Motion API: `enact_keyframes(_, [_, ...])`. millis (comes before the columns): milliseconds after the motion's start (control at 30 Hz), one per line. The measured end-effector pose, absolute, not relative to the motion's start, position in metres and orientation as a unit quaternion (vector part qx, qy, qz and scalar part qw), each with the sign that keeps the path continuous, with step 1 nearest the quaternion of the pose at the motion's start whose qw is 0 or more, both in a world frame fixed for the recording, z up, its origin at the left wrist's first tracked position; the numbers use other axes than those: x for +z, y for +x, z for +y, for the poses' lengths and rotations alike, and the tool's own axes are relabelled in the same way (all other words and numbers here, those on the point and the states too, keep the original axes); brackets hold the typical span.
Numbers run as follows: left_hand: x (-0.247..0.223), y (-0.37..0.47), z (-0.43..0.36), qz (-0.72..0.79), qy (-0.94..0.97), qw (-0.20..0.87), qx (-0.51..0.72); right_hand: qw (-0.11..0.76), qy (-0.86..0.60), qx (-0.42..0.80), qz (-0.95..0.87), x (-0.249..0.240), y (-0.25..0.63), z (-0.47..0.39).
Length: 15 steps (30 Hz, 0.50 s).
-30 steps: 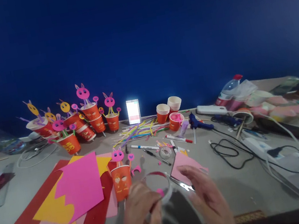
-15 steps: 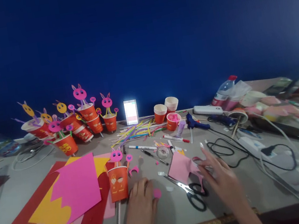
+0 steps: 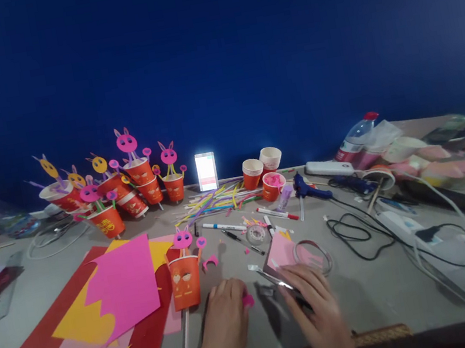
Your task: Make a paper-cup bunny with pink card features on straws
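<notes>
My left hand (image 3: 225, 320), with a beaded bracelet, rests near the table's front with its fingers curled, pinching a small pink paper circle (image 3: 248, 300). To its left lies a red paper cup (image 3: 185, 283) with a pink bunny face and a straw. My right hand (image 3: 313, 300) is closed around the handles of the scissors (image 3: 277, 279), whose blades point up and left. Just beyond it are a light pink paper sheet (image 3: 280, 251) and a clear tape roll (image 3: 313, 255).
Coloured paper sheets (image 3: 126, 286) lie at left, decorated cups (image 3: 138, 172) behind them. Pipe cleaners (image 3: 214, 201), markers (image 3: 223, 227) and plain cups (image 3: 253, 173) are further back. A blue glue gun (image 3: 306, 186), cables (image 3: 360, 242) and a power strip (image 3: 401, 223) lie at right.
My right hand has moved left and down from above the tape roll and has taken hold of the scissors. The pink circle is now between my left fingers. The view has shifted slightly.
</notes>
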<state>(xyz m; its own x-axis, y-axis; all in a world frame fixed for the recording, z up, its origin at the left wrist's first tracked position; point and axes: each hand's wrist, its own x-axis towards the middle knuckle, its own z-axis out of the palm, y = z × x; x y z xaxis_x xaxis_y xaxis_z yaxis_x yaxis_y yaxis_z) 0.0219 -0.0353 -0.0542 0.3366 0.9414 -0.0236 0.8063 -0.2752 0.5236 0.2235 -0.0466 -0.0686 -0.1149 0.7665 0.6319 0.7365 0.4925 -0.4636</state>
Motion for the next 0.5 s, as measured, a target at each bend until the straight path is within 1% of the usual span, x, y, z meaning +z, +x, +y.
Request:
enact_keyframes(67, [-0.057,0.021,-0.037,0.547,0.777,0.252,0.186,0.448,-0.512,-0.04,-0.732,-0.064,0.222,-0.048])
enact_keyframes(133, [-0.06,0.019,-0.037,0.524,0.757,0.299,0.25,0.467,-0.521,-0.081,-0.71,-0.057,0.221,-0.048])
enact_keyframes(200, [-0.06,0.016,-0.037,0.497,0.72,0.36,0.324,0.489,-0.507,-0.059,-0.708,-0.049,0.218,-0.05])
enact_keyframes(267, [-0.058,0.015,-0.037,0.479,0.668,0.415,0.39,0.523,-0.474,0.046,-0.707,-0.042,0.21,-0.052])
enact_keyframes(367, [-0.05,0.012,-0.037,0.46,0.601,0.468,0.456,0.571,-0.432,0.276,-0.641,-0.035,0.19,-0.055])
enact_keyframes(433, [-0.044,0.011,-0.039,0.454,0.582,0.469,0.485,0.577,-0.426,0.384,-0.582,-0.036,0.176,-0.057])
enact_keyframes(500, [-0.039,0.009,-0.042,0.459,0.58,0.45,0.5,0.573,-0.431,0.444,-0.537,-0.038,0.165,-0.056])
